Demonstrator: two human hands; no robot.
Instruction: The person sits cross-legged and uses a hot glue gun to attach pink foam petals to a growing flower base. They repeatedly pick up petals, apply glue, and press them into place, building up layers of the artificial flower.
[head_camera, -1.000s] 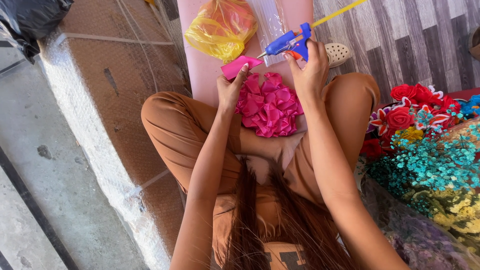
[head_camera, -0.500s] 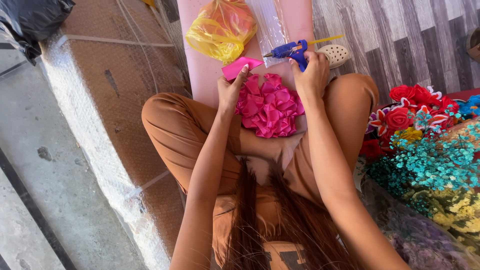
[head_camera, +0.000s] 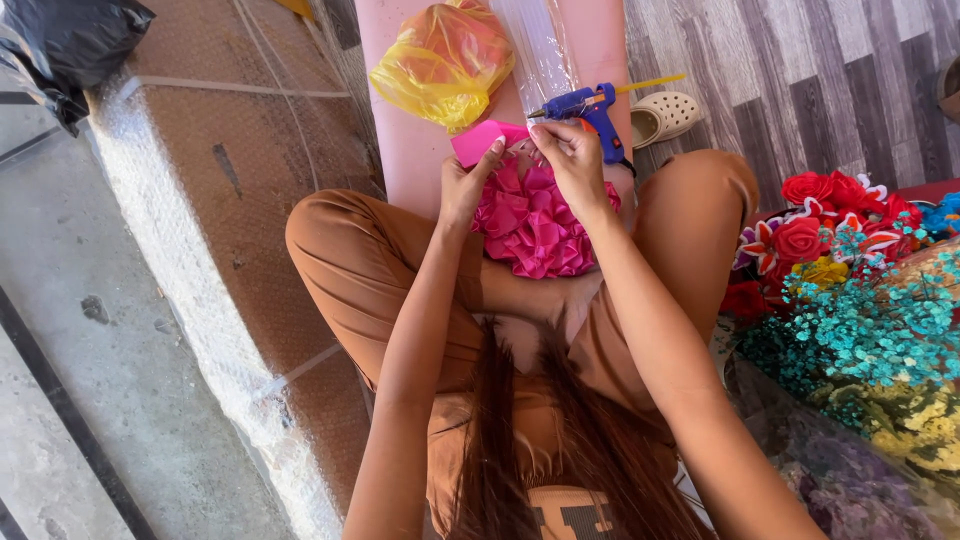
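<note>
A bright pink ribbon piece (head_camera: 478, 140) is pinched between both my hands at the top of a pink ribbon flower cluster (head_camera: 535, 220) that rests on my lap. My left hand (head_camera: 465, 180) grips the ribbon piece from the left. My right hand (head_camera: 572, 160) holds its right end with the fingertips. A blue glue gun (head_camera: 585, 105) lies on the pink board (head_camera: 410, 150) just beyond my right hand, with no hand on it.
A yellow plastic bag (head_camera: 440, 60) and a clear packet (head_camera: 545, 45) lie on the pink board. A beige shoe (head_camera: 665, 115) sits on the grey plank floor. Red, teal and yellow artificial flowers (head_camera: 850, 300) are piled at right. A wrapped brown slab (head_camera: 200, 200) lies at left.
My right hand has put the glue gun down on the board and come to the ribbon piece, which both hands now pinch.
</note>
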